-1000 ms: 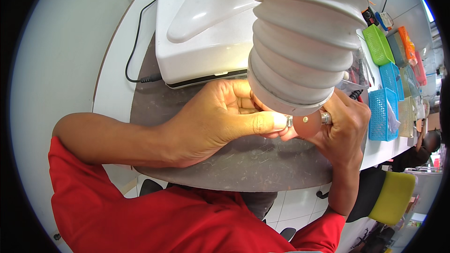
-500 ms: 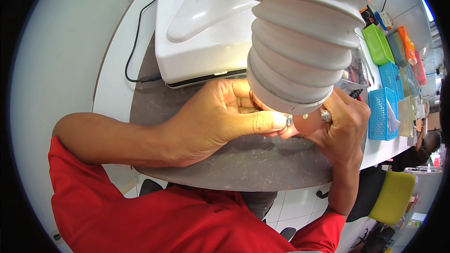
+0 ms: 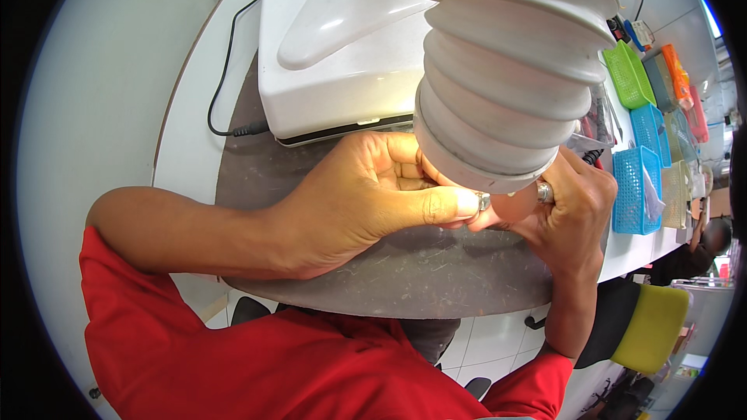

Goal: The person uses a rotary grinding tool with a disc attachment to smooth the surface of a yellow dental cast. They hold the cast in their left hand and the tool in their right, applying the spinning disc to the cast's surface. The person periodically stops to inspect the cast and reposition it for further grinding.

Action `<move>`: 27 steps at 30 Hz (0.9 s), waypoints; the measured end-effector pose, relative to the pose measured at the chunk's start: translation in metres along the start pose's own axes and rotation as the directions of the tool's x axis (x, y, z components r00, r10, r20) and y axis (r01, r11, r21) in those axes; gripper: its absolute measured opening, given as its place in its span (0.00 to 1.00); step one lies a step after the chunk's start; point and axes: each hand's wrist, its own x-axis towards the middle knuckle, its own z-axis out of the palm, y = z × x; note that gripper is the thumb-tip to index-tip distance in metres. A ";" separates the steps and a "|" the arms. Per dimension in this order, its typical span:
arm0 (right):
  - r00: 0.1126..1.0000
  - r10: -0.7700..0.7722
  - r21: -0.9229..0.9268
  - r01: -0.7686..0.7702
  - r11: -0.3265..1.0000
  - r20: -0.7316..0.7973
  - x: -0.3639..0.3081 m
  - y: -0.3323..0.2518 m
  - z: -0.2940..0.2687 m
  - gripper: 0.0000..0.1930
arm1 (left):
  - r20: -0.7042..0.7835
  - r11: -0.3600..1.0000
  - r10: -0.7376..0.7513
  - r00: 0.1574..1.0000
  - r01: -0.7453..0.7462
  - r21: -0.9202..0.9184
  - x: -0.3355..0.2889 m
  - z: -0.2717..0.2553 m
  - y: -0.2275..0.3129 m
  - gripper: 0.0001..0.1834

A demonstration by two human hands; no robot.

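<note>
My left hand [image 3: 381,194] is closed, with its thumb stretched to the right. At the thumb's tip it pinches a small shiny metal piece [image 3: 484,201], too small to name. My right hand [image 3: 572,198] is bent inward, and its fingertips meet those of the left. A silver band [image 3: 545,192] shows on one of its fingers. Just above both hands hangs the mouth of a thick white ribbed hose [image 3: 510,70]. This hose hides part of the right fingers, so I cannot see what they hold. Bright light falls on the fingertips.
A white machine housing [image 3: 342,54] stands behind my hands on the dark grey work mat [image 3: 405,280]. A black cable [image 3: 220,85] runs at its left. Blue baskets [image 3: 636,190] and a green basket [image 3: 629,74] line the right side. A yellow-green chair [image 3: 652,327] is at lower right.
The hose mouth sits slightly farther right. My fingertips and the metal piece have shifted a touch to the right. A small pale bead-like spot between the hands no longer shows.
</note>
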 end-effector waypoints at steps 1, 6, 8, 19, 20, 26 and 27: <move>1.000 -0.010 0.001 0.010 1.000 -0.005 0.000 -0.001 0.001 0.30 | 0.013 1.000 0.006 1.000 -0.006 -0.002 0.000 -0.002 -0.001 0.09; 1.000 -0.012 0.007 0.012 1.000 -0.009 0.000 0.000 0.001 0.27 | 0.022 1.000 0.013 1.000 -0.013 -0.004 0.000 -0.002 -0.001 0.09; 1.000 -0.013 0.015 0.013 1.000 -0.003 0.000 0.000 0.001 0.24 | 0.023 1.000 0.016 1.000 -0.016 -0.003 0.000 -0.003 -0.001 0.09; 0.985 -0.075 -0.010 0.074 0.997 -0.153 0.002 0.004 0.007 0.33 | 0.024 0.999 0.030 0.999 -0.030 -0.011 0.002 -0.003 -0.003 0.10; 0.985 -0.074 -0.010 0.074 0.997 -0.154 0.002 0.004 0.006 0.32 | 0.026 1.000 0.026 0.999 -0.025 -0.011 0.002 -0.003 -0.003 0.10; 0.983 -0.084 0.018 0.088 0.996 -0.162 0.003 0.004 0.012 0.32 | 0.051 0.998 0.031 0.998 -0.028 -0.054 0.002 -0.006 -0.006 0.10; 0.983 -0.084 0.021 0.089 0.996 -0.161 0.003 0.004 0.012 0.31 | 0.041 0.998 0.009 0.999 -0.006 -0.057 0.002 -0.006 -0.005 0.12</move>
